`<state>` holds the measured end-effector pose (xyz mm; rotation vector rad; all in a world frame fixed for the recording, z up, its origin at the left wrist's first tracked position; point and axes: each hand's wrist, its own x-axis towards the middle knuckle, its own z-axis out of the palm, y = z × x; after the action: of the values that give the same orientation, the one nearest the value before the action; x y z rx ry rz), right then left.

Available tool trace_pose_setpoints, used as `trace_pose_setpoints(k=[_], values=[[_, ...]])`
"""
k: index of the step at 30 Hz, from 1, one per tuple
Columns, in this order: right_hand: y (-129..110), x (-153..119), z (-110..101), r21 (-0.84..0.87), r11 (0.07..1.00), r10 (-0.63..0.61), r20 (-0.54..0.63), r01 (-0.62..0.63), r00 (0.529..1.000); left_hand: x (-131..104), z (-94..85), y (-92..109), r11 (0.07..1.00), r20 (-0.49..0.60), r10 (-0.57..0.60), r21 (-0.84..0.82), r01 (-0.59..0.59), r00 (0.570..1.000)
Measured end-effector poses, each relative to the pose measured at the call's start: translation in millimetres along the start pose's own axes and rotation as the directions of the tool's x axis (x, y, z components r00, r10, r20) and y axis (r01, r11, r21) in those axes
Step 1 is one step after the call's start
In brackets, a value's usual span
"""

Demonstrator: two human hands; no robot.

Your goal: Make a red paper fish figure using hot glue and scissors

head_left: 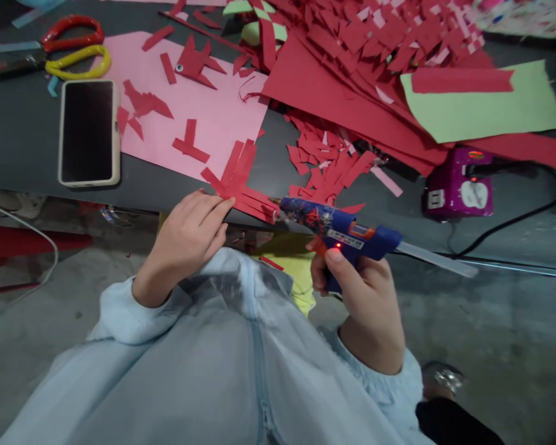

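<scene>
My right hand [359, 290] is wrapped round a blue glue gun [340, 225] with a clear glue stick [438, 259] out of its back and a small red light lit. The gun's nozzle is at the end of some red paper strips [254, 201], joined in a crossed shape at the table's near edge. My left hand [188, 232] lies over the left side of these strips, fingers stretched out, one fingertip pressing on the paper. Beyond it, a red paper fish [197, 63] with a stuck-on eye lies on a pink sheet [234, 102].
A phone [89, 133] and scissors [74, 46] lie at the left. Red scraps [324, 161] are heaped behind the gun, near large red sheets [333, 96]. A purple power block [461, 182] with a black cable [537, 167] stands right, below a green sheet [482, 114].
</scene>
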<state>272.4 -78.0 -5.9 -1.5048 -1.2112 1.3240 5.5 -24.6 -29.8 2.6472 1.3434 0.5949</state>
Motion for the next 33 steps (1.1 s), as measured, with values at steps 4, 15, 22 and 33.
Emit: trace_pose_setpoints(k=[4,15,22,33], values=[[2.6,2.4,6.1,-0.130,0.991,-0.012,0.136,0.030,0.991,-0.4,3.0,-0.8,1.000,-0.062,-0.001,-0.020,0.000,0.998],[-4.9,10.9,18.9,-0.312,0.944,-0.046,0.189,0.104,0.981,1.7,10.8,2.0,0.998,-0.177,-0.020,-0.059,0.010,0.984],[-11.8,11.9,19.4,-0.407,0.907,-0.042,0.179,0.113,0.983,0.1,11.0,2.9,0.994,-0.173,-0.069,-0.089,0.055,0.982],[-19.5,13.1,16.3,-0.551,0.830,0.006,0.159,0.084,0.987,-1.6,7.8,6.3,0.992,-0.117,-0.118,-0.065,0.111,0.986]])
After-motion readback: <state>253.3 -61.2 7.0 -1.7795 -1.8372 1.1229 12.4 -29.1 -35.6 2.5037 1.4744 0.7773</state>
